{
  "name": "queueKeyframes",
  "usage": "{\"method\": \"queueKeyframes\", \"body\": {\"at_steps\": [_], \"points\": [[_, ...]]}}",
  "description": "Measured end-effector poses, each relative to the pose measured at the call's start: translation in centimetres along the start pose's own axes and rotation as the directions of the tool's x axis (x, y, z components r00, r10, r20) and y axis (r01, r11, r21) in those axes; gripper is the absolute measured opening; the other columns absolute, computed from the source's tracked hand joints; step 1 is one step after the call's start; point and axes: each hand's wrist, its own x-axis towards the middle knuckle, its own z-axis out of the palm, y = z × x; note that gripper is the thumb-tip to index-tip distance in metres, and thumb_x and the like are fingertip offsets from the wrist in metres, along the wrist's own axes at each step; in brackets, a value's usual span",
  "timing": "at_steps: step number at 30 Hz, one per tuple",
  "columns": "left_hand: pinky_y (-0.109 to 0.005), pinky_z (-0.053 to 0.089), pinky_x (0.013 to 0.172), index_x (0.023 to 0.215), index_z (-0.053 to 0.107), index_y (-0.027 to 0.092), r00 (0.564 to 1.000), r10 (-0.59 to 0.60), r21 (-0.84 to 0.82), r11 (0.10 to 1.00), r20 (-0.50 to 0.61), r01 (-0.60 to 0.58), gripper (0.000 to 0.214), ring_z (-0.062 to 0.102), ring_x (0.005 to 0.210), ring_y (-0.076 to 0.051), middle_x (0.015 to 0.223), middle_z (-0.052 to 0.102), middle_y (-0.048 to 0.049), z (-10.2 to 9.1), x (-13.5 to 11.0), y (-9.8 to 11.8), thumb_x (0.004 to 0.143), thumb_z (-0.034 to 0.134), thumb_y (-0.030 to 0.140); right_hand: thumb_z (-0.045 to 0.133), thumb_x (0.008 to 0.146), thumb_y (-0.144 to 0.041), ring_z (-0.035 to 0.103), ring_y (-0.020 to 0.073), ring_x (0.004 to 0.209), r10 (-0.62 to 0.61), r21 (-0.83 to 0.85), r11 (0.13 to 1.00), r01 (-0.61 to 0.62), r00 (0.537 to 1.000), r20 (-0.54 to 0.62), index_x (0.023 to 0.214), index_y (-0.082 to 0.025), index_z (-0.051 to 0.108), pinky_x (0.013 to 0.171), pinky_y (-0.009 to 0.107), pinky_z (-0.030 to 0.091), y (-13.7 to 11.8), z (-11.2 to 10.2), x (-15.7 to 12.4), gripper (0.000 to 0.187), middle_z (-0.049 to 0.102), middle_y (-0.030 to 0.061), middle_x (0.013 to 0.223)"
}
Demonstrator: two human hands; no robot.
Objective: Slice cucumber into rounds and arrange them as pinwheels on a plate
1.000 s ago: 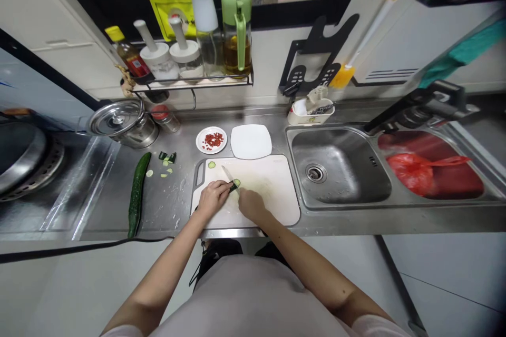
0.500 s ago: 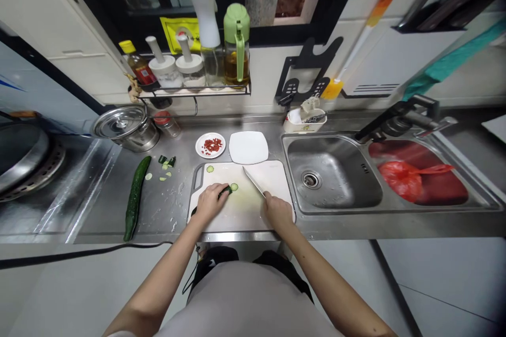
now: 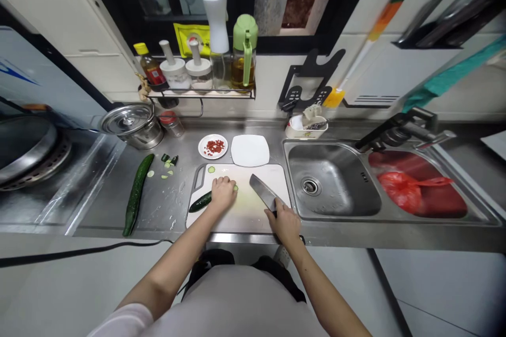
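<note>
Two closed grips: left hand pins the cucumber to the board, tail jutting left of it; right hand holds the knife. Likely firm, slippery: press near the cut end.

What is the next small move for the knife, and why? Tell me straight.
Probably swing the knife left to the cucumber end by the left hand: the right hand holds the blade apart from it, and the cucumber lies pinned on the cutting board.
</note>
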Motion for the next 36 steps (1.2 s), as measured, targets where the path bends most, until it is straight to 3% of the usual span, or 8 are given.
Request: {"method": "queueKeyframes", "body": {"at_steps": [5,12,15,18,21,24,30,36], "points": [[-0.043,0.028,0.098,0.104,0.065,0.019,0.999,-0.039,-0.013,0.999,0.026,0.039,0.023,0.053,0.108,-0.027,0.109,0.064,-0.0128,0.4,0.6,0.4,0.088,0.049,0.022,0.045,0.095,-0.054,0.064,0.0266,0.099,-0.022,-0.007,1.0,0.022,1.0,0.0,0.138,-0.017,0.046,0.081,0.033,0.042,0.1,0.6,-0.2,0.057,0.067,0.0132,0.109],[-0.046,0.018,0.106,0.09,0.063,0.023,0.997,-0.071,-0.22,0.973,-0.023,0.064,0.014,0.056,0.1,-0.022,0.09,0.07,-0.0032,0.2,0.9,0.2,0.085,0.052,0.017,0.043,0.096,-0.052,0.061,0.0269,0.103,-0.016,-0.031,0.999,0.017,1.0,0.024,0.139,-0.018,0.044,0.079,0.033,0.042,-0.2,0.4,-0.3,0.055,0.065,0.0141,0.111],[-0.047,0.021,0.105,0.09,0.066,0.025,0.976,-0.193,-0.352,0.925,-0.102,0.146,0.013,0.058,0.102,-0.023,0.088,0.072,-0.0025,-0.7,1.5,-1.2,0.086,0.054,0.022,0.045,0.094,-0.053,0.06,0.028,0.102,-0.001,-0.049,0.999,0.001,1.0,0.004,0.137,-0.018,0.046,0.078,0.034,0.042,-0.4,-0.3,-0.4,0.056,0.064,0.0146,0.108],[-0.044,0.029,0.102,0.099,0.068,0.026,0.922,-0.373,-0.493,0.824,-0.099,0.28,0.019,0.061,0.1,-0.021,0.092,0.074,-0.0021,-1.7,2.6,-3.7,0.085,0.055,0.023,0.052,0.09,-0.056,0.058,0.03,0.102,0.009,-0.028,1.0,-0.011,0.996,-0.091,0.132,-0.017,0.053,0.081,0.036,0.042,-1.2,-1.7,0.4,0.057,0.062,0.0157,0.109],[-0.041,0.034,0.1,0.103,0.069,0.025,0.886,-0.46,-0.59,0.731,-0.055,0.343,0.022,0.065,0.096,-0.02,0.093,0.075,-0.0023,-2.2,3.6,-6.2,0.085,0.056,0.026,0.047,0.095,-0.044,0.056,0.0243,0.104,-0.147,0.166,0.972,0.167,0.981,-0.127,0.122,-0.018,0.06,0.087,0.031,0.041,-4.0,-3.4,3.0,0.039,0.062,0.0126,0.111],[-0.04,0.035,0.1,0.103,0.07,0.024,0.877,-0.48,-0.628,0.691,-0.027,0.359,0.022,0.066,0.092,-0.018,0.091,0.076,-0.0013,-2.0,4.2,-7.6,0.083,0.059,0.024,0.045,0.096,-0.032,0.059,0.0178,0.099,-0.309,0.396,0.866,0.306,0.949,-0.058,0.12,-0.017,0.06,0.088,0.025,0.04,-8.7,-4.3,7.1,0.032,0.066,0.0092,0.108],[-0.039,0.035,0.101,0.1,0.069,0.025,0.891,-0.454,-0.653,0.677,-0.008,0.339,0.021,0.067,0.091,-0.017,0.091,0.075,0.0005,-0.9,5.0,-8.2,0.081,0.061,0.02,0.053,0.09,-0.026,0.062,0.0153,0.089,-0.353,0.581,0.777,0.242,0.932,0.085,0.106,-0.018,0.065,0.078,0.023,0.042,-16.4,-3.1,13.8,0.021,0.071,0.0053,0.101],[-0.032,0.042,0.093,0.105,0.068,0.023,0.917,-0.398,-0.667,0.685,-0.004,0.295,0.025,0.067,0.085,-0.015,0.09,0.075,0.0002,0.2,6.0,-9.4,0.083,0.06,0.018,0.058,0.086,-0.03,0.06,0.0115,0.077,-0.344,0.601,0.776,0.193,0.928,0.146,0.092,-0.017,0.065,0.068,0.02,0.04,-17.8,-1.4,16.1,0.016,0.07,0.0016,0.091]]}}
